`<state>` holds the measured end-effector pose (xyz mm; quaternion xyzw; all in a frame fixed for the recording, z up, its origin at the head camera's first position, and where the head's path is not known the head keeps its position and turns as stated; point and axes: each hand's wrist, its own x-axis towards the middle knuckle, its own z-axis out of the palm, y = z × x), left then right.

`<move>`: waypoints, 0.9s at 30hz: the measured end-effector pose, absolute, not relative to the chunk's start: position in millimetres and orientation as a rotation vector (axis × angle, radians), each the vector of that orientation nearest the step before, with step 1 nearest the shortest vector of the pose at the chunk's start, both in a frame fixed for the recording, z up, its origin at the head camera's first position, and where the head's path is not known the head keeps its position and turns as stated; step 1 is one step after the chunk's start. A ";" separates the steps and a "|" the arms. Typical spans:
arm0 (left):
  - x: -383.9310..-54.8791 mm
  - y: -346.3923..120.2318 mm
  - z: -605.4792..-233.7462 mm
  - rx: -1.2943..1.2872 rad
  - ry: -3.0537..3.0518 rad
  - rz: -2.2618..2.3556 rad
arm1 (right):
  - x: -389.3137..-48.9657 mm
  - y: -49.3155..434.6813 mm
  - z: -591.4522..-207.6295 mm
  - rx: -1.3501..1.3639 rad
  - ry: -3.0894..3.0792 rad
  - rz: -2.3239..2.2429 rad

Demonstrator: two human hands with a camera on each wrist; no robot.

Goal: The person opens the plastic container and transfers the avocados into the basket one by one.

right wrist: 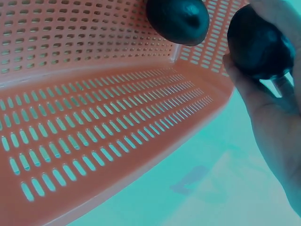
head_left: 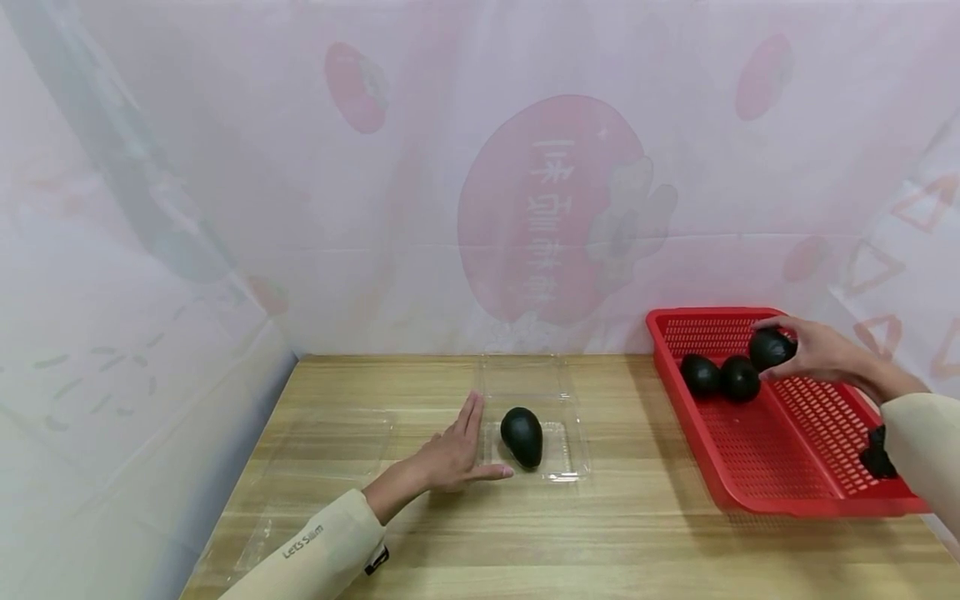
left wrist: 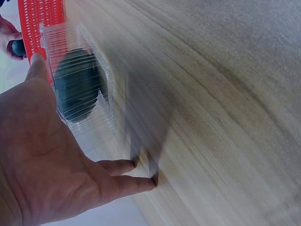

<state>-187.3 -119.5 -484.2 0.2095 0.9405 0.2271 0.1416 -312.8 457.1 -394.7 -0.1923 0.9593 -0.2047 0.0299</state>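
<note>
My right hand [head_left: 813, 350] grips a dark avocado [head_left: 770, 348] over the far part of the red basket [head_left: 708, 450]. In the right wrist view the fingers and thumb curl round that avocado [right wrist: 258, 44]. Two more avocados, one at the left [head_left: 700, 375] and one beside it [head_left: 739, 379], lie in the basket. My left hand [head_left: 450, 454] is at the left side of a clear plastic box [head_left: 573, 433], fingers straight and thumb spread along its near side. One avocado [head_left: 521, 437] lies inside this box, also seen through its ribbed wall in the left wrist view.
More clear plastic boxes [head_left: 330, 417] stand on the left of the wooden table [head_left: 480, 550]. A black object [head_left: 877, 454] shows at the basket's right side, partly behind the right sleeve [head_left: 926, 450]. A printed cloth [head_left: 412, 275] hangs behind the table.
</note>
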 end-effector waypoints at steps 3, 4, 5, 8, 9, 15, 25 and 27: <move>-187.4 -118.6 -483.1 0.607 2.716 0.656 | -314.7 459.3 -394.7 -0.575 2.949 -0.613; -187.5 -118.3 -482.9 0.607 2.717 0.654 | -315.7 460.0 -394.9 -0.567 2.949 -0.608; -187.6 -118.1 -482.8 0.607 2.717 0.653 | -316.6 460.5 -395.1 -0.567 2.945 -0.606; -187.5 -117.8 -482.7 0.605 2.717 0.655 | -319.0 461.3 -395.8 -0.575 2.942 -0.596; -187.4 -117.8 -482.7 0.605 2.717 0.655 | -319.9 461.6 -396.4 -0.578 2.941 -0.591; -186.5 -117.6 -482.1 0.604 2.721 0.651 | -323.3 464.1 -399.4 -0.514 2.901 -0.578; -190.6 -119.9 -489.8 0.636 2.714 0.655 | -326.9 470.4 -405.0 -0.521 2.887 -0.519; -192.8 -121.0 -494.9 0.635 2.719 0.654 | -327.3 471.1 -406.3 -0.520 2.879 -0.510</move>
